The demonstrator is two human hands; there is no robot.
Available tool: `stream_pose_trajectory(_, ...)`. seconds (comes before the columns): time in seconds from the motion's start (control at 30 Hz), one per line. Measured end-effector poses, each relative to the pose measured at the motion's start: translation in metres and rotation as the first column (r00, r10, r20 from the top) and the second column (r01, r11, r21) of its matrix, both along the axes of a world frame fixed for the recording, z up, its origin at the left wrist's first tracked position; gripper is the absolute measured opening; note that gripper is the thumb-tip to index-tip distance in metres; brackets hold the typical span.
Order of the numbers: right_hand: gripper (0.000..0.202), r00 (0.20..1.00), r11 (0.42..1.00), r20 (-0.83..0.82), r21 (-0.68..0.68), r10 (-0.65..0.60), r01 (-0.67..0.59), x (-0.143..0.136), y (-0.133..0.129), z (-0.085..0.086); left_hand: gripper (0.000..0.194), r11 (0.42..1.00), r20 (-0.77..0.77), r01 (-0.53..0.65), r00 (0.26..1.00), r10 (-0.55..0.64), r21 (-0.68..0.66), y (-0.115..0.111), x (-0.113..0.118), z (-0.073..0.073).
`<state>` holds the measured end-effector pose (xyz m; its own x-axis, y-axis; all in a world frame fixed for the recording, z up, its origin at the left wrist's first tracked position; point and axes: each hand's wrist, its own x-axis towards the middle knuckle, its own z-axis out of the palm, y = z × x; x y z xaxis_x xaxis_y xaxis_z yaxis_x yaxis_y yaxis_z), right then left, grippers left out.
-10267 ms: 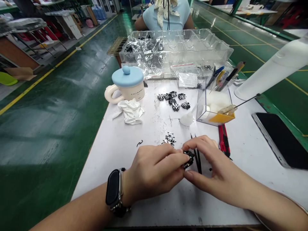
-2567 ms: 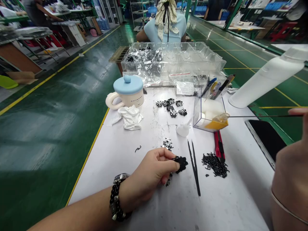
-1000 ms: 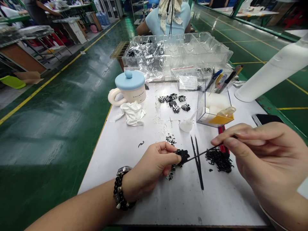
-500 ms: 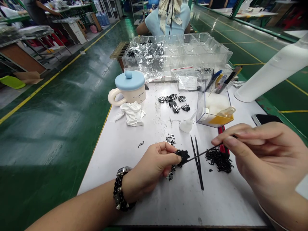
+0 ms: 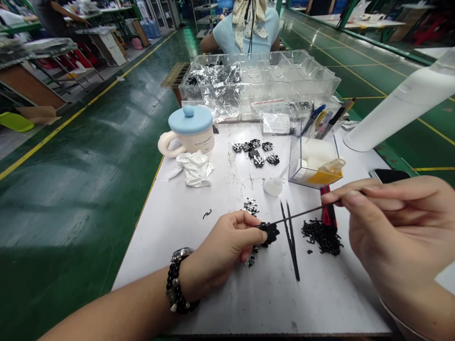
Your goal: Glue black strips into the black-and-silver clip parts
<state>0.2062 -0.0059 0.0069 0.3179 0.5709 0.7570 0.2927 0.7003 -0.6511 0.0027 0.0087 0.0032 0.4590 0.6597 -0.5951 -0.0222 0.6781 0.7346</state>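
Thumb and fingers of my left hand (image 5: 227, 246) pinch a small black part (image 5: 272, 233) above the white table (image 5: 213, 303). My right hand (image 5: 398, 222) grips a thin black rod (image 5: 309, 210), whose far end reaches the top of the black part. Under the rod lie black tweezers (image 5: 292, 251). A pile of small black pieces (image 5: 322, 237) is to their right, beside a red and black tool (image 5: 329, 213). Small silver and black pieces (image 5: 250, 206) lie behind and partly under my left hand. Two thin black pieces (image 5: 207, 214) are left of it.
A lidded mug (image 5: 194, 132) and crumpled white cloth (image 5: 195, 168) stand back left. Several finished-looking black-silver parts (image 5: 259, 161), a small bottle (image 5: 273, 187), a pen box (image 5: 314, 166) and a phone (image 5: 389, 176) are farther back. Beyond the clear tray (image 5: 291, 85) sits a person (image 5: 222, 35).
The rod's far end has moved up and left, from the lower right edge of the black part to its top. My right hand has shifted slightly right and up.
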Motion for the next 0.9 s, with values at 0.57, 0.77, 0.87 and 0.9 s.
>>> stream_pose_trajectory(0.57, 0.028, 0.998, 0.998, 0.048, -0.037, 0.048, -0.046, -0.0052, -0.0036, 0.0004, 0.018, 1.0, -0.002, 0.001, 1.0, -0.001, -0.01, -0.0004, 0.0007, -0.0016)
stream_pose_trajectory(0.77, 0.028, 0.998, 1.0, 0.048, -0.009, 0.028, -0.028, -0.006, -0.0031, 0.0004, 0.018, 1.0, -0.003, 0.004, 1.0, -0.004, -0.008, -0.0002, 0.0002, -0.0002)
stream_pose_trajectory(0.87, 0.028, 0.996, 0.997, 0.063, -0.061, 0.058, -0.054, -0.0066, -0.0037, 0.0003, 0.018, 1.0, -0.003, 0.001, 1.0, -0.001, -0.009, -0.0002, 0.0005, 0.0003)
stream_pose_trajectory(0.9, 0.027, 0.997, 0.999, 0.065, -0.038, 0.041, -0.039, -0.0067, -0.0042, 0.0007, 0.019, 1.0, -0.003, 0.001, 1.0, -0.001, -0.01, -0.0001, 0.0006, 0.0002)
